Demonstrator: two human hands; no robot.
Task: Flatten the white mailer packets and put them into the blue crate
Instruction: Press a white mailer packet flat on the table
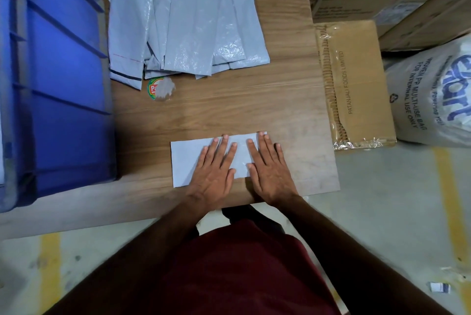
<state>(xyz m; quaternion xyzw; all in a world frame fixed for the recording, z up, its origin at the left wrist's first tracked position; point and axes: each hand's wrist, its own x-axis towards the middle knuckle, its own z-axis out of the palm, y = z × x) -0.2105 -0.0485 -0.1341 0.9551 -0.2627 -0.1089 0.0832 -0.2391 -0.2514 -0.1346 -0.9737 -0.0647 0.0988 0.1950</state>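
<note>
Head view: white mailer packet flat on wooden board, seemingly pressed under straight, spread fingers of both hands.

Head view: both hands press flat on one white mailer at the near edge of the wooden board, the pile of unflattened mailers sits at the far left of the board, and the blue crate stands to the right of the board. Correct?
Not quite. The head view shows the blue crate to the left of the wooden board, not the right. The rest holds: the left hand and right hand press flat on one white mailer, and the pile of mailers sits at the far left.
</note>
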